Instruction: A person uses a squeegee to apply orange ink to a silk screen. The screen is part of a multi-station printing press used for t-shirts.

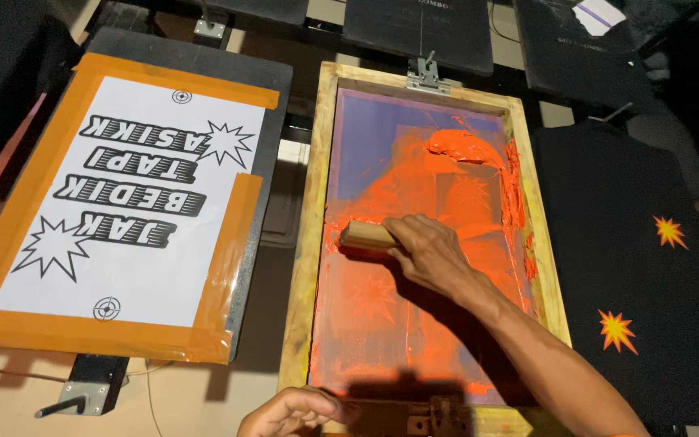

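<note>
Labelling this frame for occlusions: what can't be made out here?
- Squeegee: head view, blade and right end hidden under the right hand.
- Left hand: cut off by the bottom edge; whether its fingers grip anything is unclear.
- Wooden screen frame: near rail lost in shadow.
- Black shirt: cropped at the right edge.

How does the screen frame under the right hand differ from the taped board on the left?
The wooden screen frame holds purple mesh smeared with wet orange ink; the taped board carries a clean white sheet with black lettering and starbursts. The right hand presses a wooden squeegee on the frame; the board is untouched. The left hand rests at the frame's near edge. Both show starburst shapes.
</note>
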